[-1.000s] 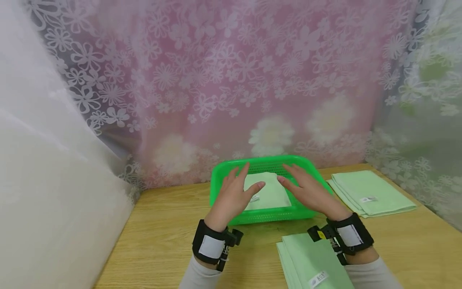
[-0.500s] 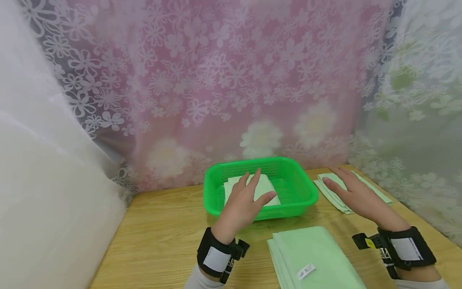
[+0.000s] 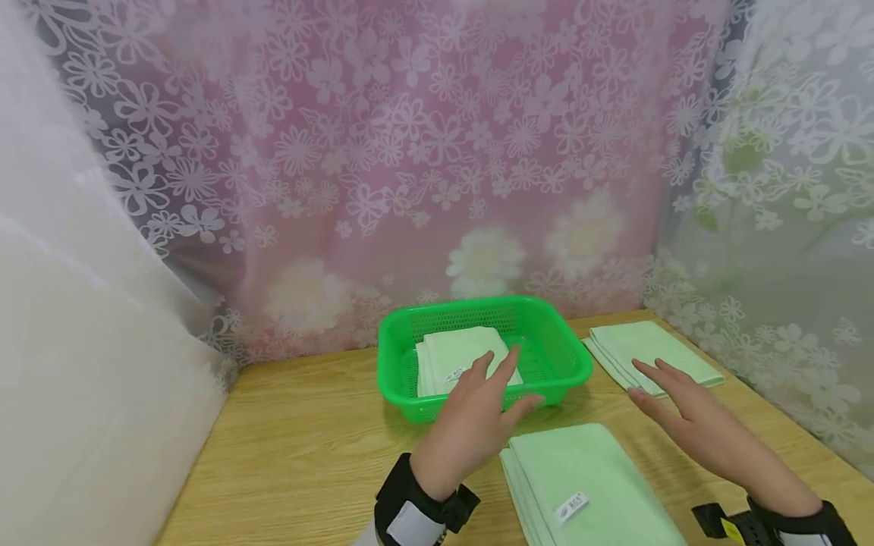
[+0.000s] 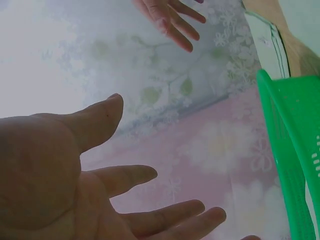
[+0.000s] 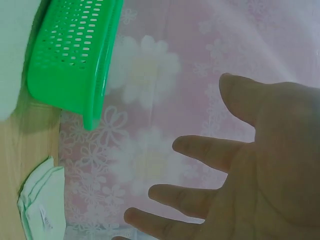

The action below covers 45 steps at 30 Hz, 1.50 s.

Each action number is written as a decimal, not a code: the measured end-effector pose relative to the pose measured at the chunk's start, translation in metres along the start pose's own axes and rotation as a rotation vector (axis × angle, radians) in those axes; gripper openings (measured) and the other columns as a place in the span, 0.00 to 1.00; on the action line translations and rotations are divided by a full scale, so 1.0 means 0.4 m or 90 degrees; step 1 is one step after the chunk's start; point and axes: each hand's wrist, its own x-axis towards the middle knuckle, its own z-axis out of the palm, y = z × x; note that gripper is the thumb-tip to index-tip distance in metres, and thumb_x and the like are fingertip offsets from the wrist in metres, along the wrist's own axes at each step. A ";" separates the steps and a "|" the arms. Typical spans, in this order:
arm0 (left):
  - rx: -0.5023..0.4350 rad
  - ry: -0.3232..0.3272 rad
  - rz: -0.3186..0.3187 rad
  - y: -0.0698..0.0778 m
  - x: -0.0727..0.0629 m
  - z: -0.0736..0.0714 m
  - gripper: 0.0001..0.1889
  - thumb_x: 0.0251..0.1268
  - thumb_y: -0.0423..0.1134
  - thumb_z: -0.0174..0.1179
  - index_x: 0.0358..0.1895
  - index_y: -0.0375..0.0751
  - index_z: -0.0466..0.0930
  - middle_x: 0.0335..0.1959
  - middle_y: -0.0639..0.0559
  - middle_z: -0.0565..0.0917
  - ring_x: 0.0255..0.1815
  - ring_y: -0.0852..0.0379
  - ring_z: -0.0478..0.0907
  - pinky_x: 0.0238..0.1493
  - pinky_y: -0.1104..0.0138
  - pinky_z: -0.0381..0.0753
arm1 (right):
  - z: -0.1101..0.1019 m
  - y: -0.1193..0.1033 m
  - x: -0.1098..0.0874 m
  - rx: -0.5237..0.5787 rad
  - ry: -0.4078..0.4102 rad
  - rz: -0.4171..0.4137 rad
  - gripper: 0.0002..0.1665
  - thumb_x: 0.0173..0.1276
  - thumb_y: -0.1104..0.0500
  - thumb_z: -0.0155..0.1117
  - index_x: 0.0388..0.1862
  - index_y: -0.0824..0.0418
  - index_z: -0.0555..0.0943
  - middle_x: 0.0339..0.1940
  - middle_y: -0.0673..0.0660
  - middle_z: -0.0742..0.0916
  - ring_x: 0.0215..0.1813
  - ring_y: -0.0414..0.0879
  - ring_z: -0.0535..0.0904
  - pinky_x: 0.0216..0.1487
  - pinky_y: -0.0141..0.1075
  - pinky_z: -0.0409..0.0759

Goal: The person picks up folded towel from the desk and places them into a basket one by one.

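In the head view my left hand (image 3: 471,425) hovers in front of the green basket (image 3: 403,409), fingers spread and holding nothing. My right hand (image 3: 717,440) is raised over the table at the right, its fingers also apart and nothing in them. Between and below the hands lies a folded light green towel (image 3: 601,478) with a white label. A second folded towel (image 3: 464,353) rests inside the basket, partly behind my left fingers. The third folded towel (image 3: 649,349) lies on the table right of the basket, just beyond my right fingertips.
The wooden table (image 3: 287,440) runs back to a pink flowered curtain (image 3: 423,152). A white sheet (image 3: 89,341) hangs along the left side, and a pale flowered curtain (image 3: 785,250) borders the right edge.
My right hand has moved from above the basket to the right and nearer. The left hand has shifted right and down, off the basket's middle. The view has turned slightly; the towels stay put.
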 end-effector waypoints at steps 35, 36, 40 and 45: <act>0.443 -0.171 -0.155 -0.009 -0.013 0.345 0.28 0.53 0.70 0.65 0.57 0.69 0.79 0.46 0.45 0.78 0.43 0.48 0.77 0.23 0.56 0.83 | 0.214 0.078 -0.078 -0.049 -0.128 0.056 0.28 0.57 0.55 0.76 0.59 0.55 0.84 0.49 0.53 0.85 0.50 0.52 0.82 0.48 0.51 0.82; 0.446 -0.174 -0.163 -0.008 -0.011 0.346 0.29 0.52 0.71 0.65 0.59 0.72 0.78 0.46 0.45 0.78 0.44 0.48 0.77 0.23 0.54 0.83 | 0.216 0.078 -0.079 -0.054 -0.125 0.054 0.28 0.56 0.56 0.77 0.58 0.55 0.84 0.49 0.53 0.85 0.50 0.52 0.82 0.47 0.51 0.82; 0.466 -0.195 -0.135 -0.010 -0.006 0.346 0.32 0.54 0.72 0.63 0.65 0.76 0.74 0.46 0.47 0.81 0.45 0.51 0.78 0.29 0.59 0.83 | 0.221 0.081 -0.086 -0.046 -0.125 0.063 0.30 0.53 0.56 0.79 0.57 0.56 0.84 0.50 0.56 0.85 0.53 0.57 0.82 0.50 0.56 0.81; 0.448 -0.198 0.003 -0.029 -0.002 0.329 0.30 0.57 0.65 0.66 0.62 0.62 0.80 0.40 0.51 0.86 0.40 0.57 0.79 0.42 0.68 0.77 | 0.231 0.088 -0.093 -0.010 -0.143 0.095 0.32 0.52 0.55 0.80 0.58 0.57 0.83 0.52 0.59 0.85 0.55 0.61 0.81 0.51 0.59 0.79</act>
